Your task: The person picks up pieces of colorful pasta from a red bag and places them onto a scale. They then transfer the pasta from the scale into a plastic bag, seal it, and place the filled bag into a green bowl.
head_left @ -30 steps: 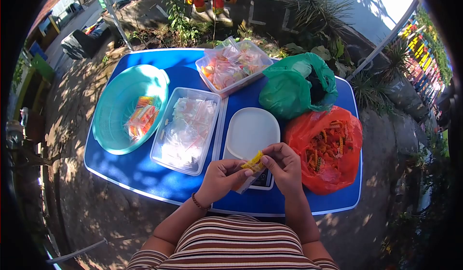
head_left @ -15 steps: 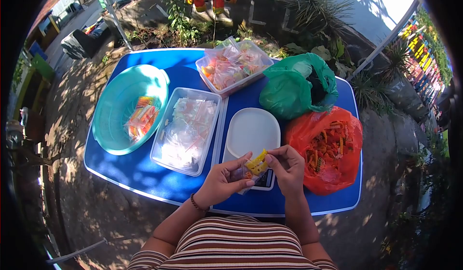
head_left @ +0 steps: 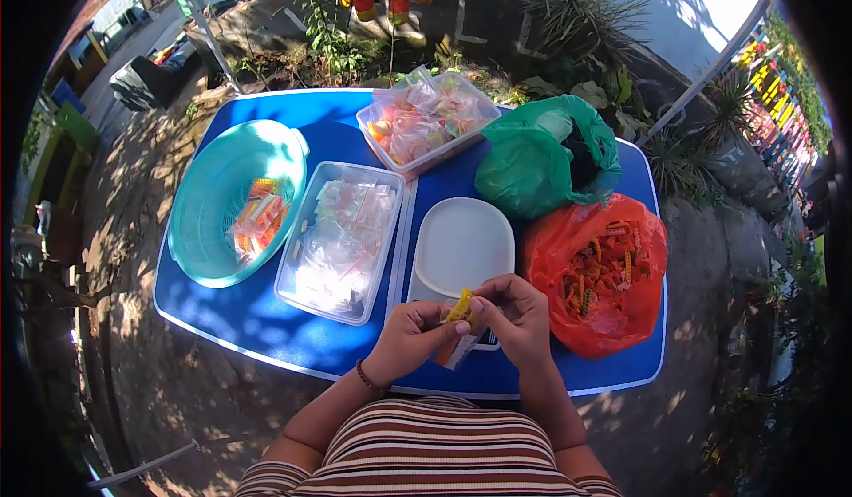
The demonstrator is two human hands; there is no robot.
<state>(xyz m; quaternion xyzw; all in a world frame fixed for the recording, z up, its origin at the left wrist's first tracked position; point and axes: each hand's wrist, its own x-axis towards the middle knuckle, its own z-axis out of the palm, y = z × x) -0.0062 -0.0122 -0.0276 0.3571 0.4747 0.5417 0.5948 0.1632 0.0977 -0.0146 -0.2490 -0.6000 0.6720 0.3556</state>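
My left hand pinches a small clear plastic bag with orange and yellow bits inside, its lower end hanging below the fingers. A yellow strip stands up at the bag's top, between both hands. My right hand is closed at the bag's upper right, thumb and fingers together; its exact grip is partly hidden. Behind the hands sits a white digital scale with a rounded plate, its front partly covered. To the right, a red plastic bag holds many small orange and yellow strips.
A blue table carries a turquoise basin with filled packets, a clear tub of empty plastic bags, another tub of filled bags at the back, and a green plastic bag. Metal poles stand behind the table.
The yellow strip has turned more upright and sits lower in the bag's top. The bag has swung to hang downward, and my right hand has shifted slightly left and down.
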